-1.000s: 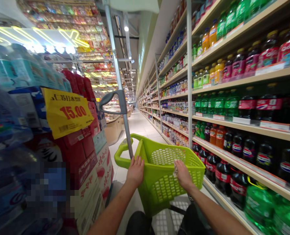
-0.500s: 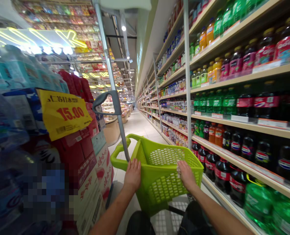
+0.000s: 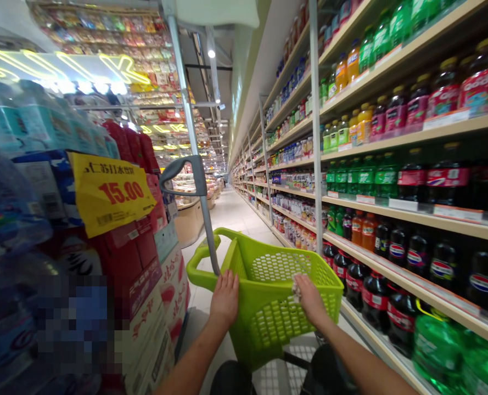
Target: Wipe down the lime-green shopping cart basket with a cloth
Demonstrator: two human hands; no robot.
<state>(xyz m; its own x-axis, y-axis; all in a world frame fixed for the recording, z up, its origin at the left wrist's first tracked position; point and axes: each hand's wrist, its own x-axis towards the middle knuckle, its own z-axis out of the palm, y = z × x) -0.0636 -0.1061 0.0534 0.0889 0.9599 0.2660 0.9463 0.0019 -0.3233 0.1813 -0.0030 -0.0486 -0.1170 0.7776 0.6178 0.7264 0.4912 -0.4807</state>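
A green plastic shopping cart basket [image 3: 264, 312] with a perforated side stands right in front of me. My left hand [image 3: 226, 299] rests on its near left corner, fingers straight and lying over the rim by the grey pole. My right hand [image 3: 310, 299] is closed at the near side of the basket, by the rim. A crumpled whitish wad, like tissue [image 3: 296, 289], pokes out between its fingers. The grey metal pole [image 3: 194, 142] rises from the basket's left end and bears a dark grey loop handle [image 3: 181, 175].
Shelves of drink bottles [image 3: 392, 241] line the right side, close to the basket. Stacked cartons [image 3: 145, 329] and bottle packs stand at left, under a yellow price sign [image 3: 114, 192]. A pale tiled aisle [image 3: 237, 211] runs ahead between them.
My right hand has shifted slightly left and down at the basket's side, with the wad still in it. My left hand stays on the corner. The view has tilted a little.
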